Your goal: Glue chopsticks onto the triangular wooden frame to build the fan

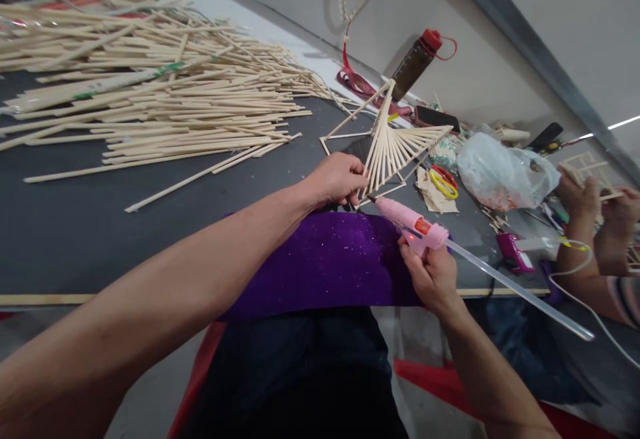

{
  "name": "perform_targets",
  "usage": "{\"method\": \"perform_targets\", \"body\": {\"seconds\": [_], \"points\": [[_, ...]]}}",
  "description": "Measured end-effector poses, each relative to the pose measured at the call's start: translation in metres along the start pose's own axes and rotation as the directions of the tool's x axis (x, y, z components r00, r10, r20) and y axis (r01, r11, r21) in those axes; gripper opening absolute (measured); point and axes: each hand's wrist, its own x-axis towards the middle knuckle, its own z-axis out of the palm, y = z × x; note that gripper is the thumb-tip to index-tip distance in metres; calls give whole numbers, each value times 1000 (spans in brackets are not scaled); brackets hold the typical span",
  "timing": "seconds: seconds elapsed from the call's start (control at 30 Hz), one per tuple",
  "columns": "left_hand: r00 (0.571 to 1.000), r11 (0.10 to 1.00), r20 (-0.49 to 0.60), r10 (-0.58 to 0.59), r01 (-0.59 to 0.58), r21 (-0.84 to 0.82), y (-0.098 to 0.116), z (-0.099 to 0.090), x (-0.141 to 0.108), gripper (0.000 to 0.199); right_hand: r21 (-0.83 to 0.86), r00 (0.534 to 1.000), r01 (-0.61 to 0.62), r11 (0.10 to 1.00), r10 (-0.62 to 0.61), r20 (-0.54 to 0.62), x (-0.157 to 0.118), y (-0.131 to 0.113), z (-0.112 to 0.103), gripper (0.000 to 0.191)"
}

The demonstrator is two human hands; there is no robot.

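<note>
My right hand (434,272) is closed round the handle of a pink hot glue gun (403,215). A long clear glue stick (520,292) sticks out of its back, and its dark nozzle touches or nearly touches the near corner of a wooden stick frame (387,145). Thin sticks fan across that frame in a twisted surface. My left hand (340,179) pinches the frame's near left corner; its fingertips partly hide the spot. Beneath both hands a purple cloth (325,259) hangs over the table edge.
A large pile of loose wooden sticks (200,99) covers the table's left. Beyond the frame stand a bottle (415,65) and a phone (437,119). Scissors (443,182), a plastic bag (505,169) and a magenta device (515,252) lie rightward. Another person's hands (580,192) hold a stick frame.
</note>
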Motion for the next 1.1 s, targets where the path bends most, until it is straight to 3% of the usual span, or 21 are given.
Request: {"method": "perform_targets", "body": {"seconds": [0.13,0.67,1.1], "points": [[1000,1000,0,11,-11,1,-2,0,2,8,-41,1000,31,999,-30,4,0,1,2,26],[1000,1000,-4,11,-11,13,-1,0,1,7,38,998,-63,997,63,4,0,2,2,23],[1000,1000,0,2,-2,-28,0,-1,-1,7,68,991,-117,991,112,78,3,-1,0,24]]}}
